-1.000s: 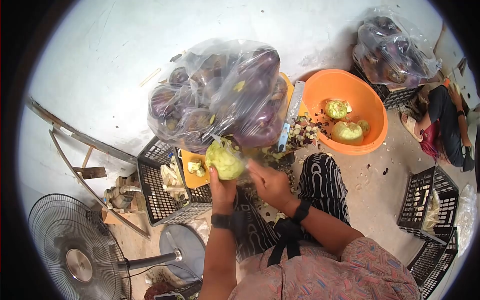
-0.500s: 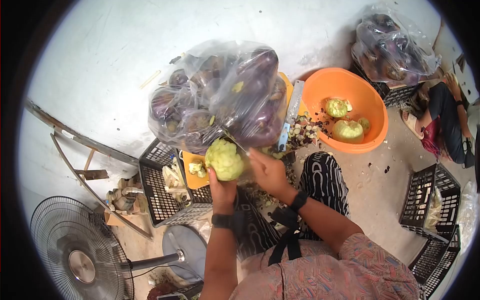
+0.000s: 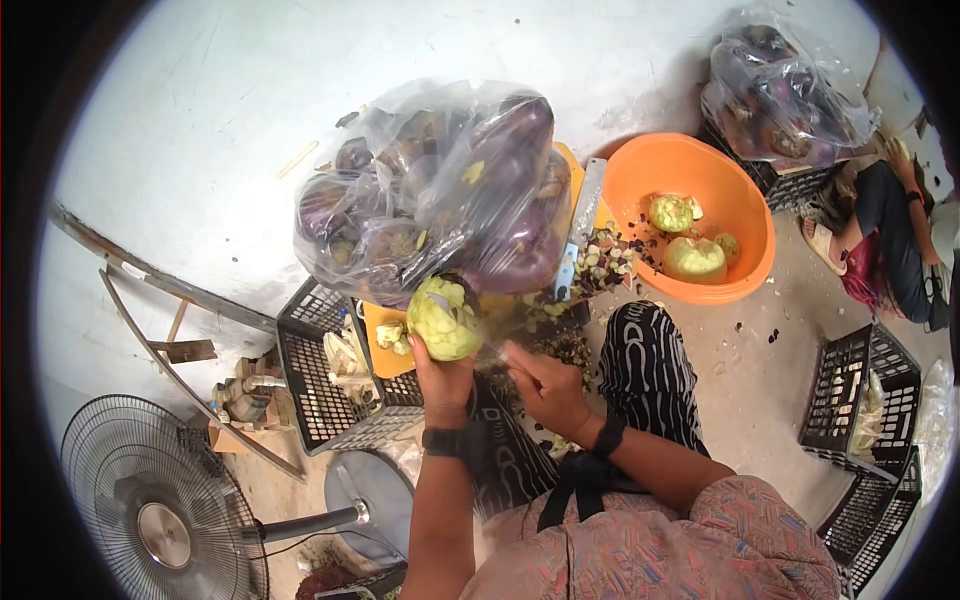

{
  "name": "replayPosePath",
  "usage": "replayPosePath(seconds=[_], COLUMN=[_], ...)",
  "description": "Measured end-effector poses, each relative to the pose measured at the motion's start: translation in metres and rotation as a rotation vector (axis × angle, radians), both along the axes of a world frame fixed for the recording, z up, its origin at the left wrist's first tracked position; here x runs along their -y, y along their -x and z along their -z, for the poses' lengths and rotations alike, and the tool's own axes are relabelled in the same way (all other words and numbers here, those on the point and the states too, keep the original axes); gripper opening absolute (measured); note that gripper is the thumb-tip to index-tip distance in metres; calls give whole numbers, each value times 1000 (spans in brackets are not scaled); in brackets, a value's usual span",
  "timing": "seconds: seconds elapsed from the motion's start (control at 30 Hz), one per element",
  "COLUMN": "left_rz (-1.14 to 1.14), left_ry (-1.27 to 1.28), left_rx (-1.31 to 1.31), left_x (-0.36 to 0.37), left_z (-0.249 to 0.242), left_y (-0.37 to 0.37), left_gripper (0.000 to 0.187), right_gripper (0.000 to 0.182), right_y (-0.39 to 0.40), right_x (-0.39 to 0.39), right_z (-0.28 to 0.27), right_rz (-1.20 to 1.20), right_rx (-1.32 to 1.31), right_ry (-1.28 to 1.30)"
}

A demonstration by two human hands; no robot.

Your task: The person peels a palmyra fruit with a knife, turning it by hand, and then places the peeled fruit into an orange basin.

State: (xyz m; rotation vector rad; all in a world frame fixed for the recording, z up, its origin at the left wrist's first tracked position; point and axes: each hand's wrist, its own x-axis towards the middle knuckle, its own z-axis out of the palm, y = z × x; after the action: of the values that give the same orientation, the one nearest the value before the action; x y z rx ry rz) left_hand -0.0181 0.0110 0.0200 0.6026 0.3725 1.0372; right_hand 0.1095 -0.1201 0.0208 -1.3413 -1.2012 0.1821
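Note:
My left hand [image 3: 441, 385] is closed around the underside of a mostly peeled, pale green eggplant [image 3: 442, 322]. A patch of dark skin shows at its top. My right hand [image 3: 548, 392] grips a knife [image 3: 503, 351], just right of the eggplant; its blade is smeared by motion. Behind my hands, a clear plastic bag of purple eggplants [image 3: 440, 190] rests on a yellow board [image 3: 388, 326]. A wide-bladed knife [image 3: 588, 205] with a light blue handle lies on the board's right side, beside a heap of dark and pale peelings [image 3: 608, 252].
An orange basin [image 3: 748, 240] at right holds several peeled pieces. Black crates stand at left [image 3: 325, 425] and right [image 3: 815, 400]. A second bag of eggplants [image 3: 775, 100] sits back right, near another person's leg [image 3: 885, 225]. A fan [image 3: 160, 500] is at lower left.
My right hand has moved down and slightly right with the knife, away from the top of the eggplant. The eggplant has turned a little in my left hand, showing dark skin on top.

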Motion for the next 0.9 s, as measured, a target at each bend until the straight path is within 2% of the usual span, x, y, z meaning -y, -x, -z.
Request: replayPosePath(seconds=[0.13, 0.33, 0.4, 0.6, 0.7, 0.8, 0.9], left_rz=[-29, -34, -36, -42, -30, -53, -24], left_ry=[12, 3, 13, 3, -2, -15, -14], left_rx=[-51, -70, -61, -38, -18, -77, -23], left_x=[-1, -1, -1, 0, 0, 0, -1], left_z=[1, 1, 0, 1, 1, 2, 3], left_y=[-2, -1, -1, -1, -1, -2, -1], left_gripper=[66, 66, 66, 67, 67, 66, 66], right_gripper=[37, 36, 36, 35, 35, 35, 36], right_y=[1, 0, -1, 0, 2, 2, 2], right_x=[-8, -13, -4, 1, -6, -10, -16], right_z=[-3, -1, 0, -2, -1, -5, -8], right_rz=[21, 0, -21, -8, 27, 45, 34], right_rx=[-18, -100, 15, 24, 35, 44, 13], right_ry=[44, -51, -51, 50, -50, 45, 26])
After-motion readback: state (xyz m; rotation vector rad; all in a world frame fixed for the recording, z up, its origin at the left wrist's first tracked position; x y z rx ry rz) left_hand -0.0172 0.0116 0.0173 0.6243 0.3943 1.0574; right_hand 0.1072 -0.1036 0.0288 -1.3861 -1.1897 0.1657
